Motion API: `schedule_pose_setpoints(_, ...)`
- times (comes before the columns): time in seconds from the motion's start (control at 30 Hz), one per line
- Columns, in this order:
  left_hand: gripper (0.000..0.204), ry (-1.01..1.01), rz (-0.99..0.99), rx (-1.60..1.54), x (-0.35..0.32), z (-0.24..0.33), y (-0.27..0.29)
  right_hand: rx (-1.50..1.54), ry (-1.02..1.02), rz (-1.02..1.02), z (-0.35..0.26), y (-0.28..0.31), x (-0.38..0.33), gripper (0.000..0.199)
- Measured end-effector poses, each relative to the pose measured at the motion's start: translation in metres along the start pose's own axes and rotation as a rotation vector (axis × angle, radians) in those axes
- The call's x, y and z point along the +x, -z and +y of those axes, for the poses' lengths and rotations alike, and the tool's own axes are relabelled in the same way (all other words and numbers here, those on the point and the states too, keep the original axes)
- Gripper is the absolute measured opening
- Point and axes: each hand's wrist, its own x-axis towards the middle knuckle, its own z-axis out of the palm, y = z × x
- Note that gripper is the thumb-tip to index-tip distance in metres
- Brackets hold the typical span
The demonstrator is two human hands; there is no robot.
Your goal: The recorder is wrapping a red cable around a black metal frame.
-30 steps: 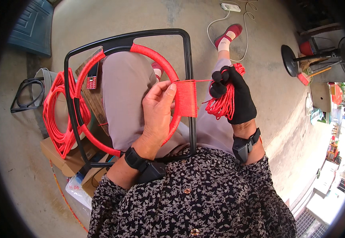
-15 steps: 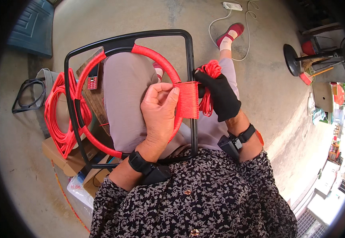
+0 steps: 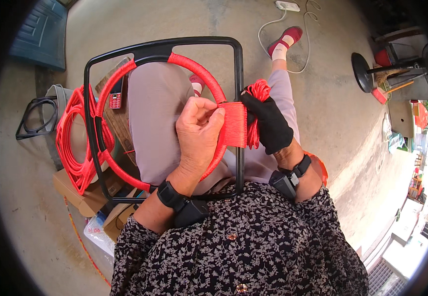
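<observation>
Head camera view: a bare left hand (image 3: pixel 198 129) pinches one black frame (image 3: pixel 152 51) at the edge of its red cord wrapping (image 3: pixel 234 123), over the person's lap, while a black-gloved right hand (image 3: pixel 271 126) grips one bundle of red cord (image 3: pixel 258 90) beside the frame's right bar. At left are one large red coil (image 3: pixel 66 143), one red keypad phone (image 3: pixel 116 100) and one plastic packet (image 3: pixel 94 230) bearing red print.

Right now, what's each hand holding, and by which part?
Gloved right hand: red cord hank, around its middle, loops protruding above and below. Left hand: at the right side of the red-wrapped ring; exact pinch unclear.
</observation>
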Motion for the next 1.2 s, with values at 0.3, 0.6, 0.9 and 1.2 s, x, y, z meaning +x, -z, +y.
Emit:
schedule_pose_setpoints(0.3, 0.01, 0.294, 0.082, -0.215, -0.003, 0.001, -0.003, -0.025, 0.014, -0.027, 0.003, 0.005, -0.004, 0.017)
schedule_pose_setpoints(0.6, 0.01, 0.397, 0.02, -0.368, 0.003, -0.001, -0.003, 0.188, 0.061, 0.215, -0.026, 0.028, -0.001, 0.02)
schedule_pose_setpoints(0.9, 0.015, 0.359, -0.182, -0.272, 0.003, -0.006, -0.01, 0.569, 0.082, 0.095, -0.036, -0.002, -0.006, 0.023)
schedule_pose_setpoints(1.2, 0.024, 0.421, -0.277, -0.26, 0.002, 0.0, -0.008, 0.274, 0.15, -0.002, -0.048, 0.011, -0.022, 0.022)
